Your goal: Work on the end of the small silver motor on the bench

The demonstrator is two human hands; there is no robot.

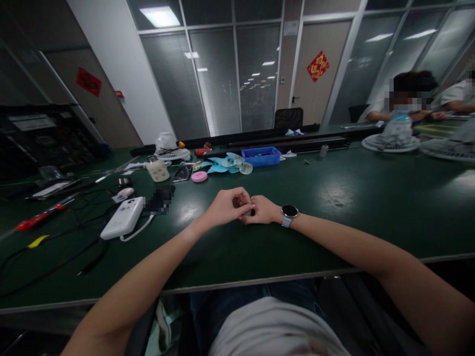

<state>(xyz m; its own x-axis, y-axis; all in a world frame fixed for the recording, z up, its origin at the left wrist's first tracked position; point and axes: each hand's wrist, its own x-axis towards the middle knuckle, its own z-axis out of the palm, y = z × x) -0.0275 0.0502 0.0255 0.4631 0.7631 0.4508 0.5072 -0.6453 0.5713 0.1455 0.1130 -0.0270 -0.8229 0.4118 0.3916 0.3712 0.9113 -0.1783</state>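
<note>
2 hands meeting over a small dark part

Head view: the left hand (226, 206) and right hand (262, 209) are pinching 1 small dark part (252, 212) between curled fingertips, hovering above the green table (371, 207) near its front edge, right of the white power bank (124, 217).

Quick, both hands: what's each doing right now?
Left hand: fingers curled, pinching a small dark part.
Right hand: closed on the same part; what it is cannot be told.

small dark part (252, 212), pinched between fingertips
</note>
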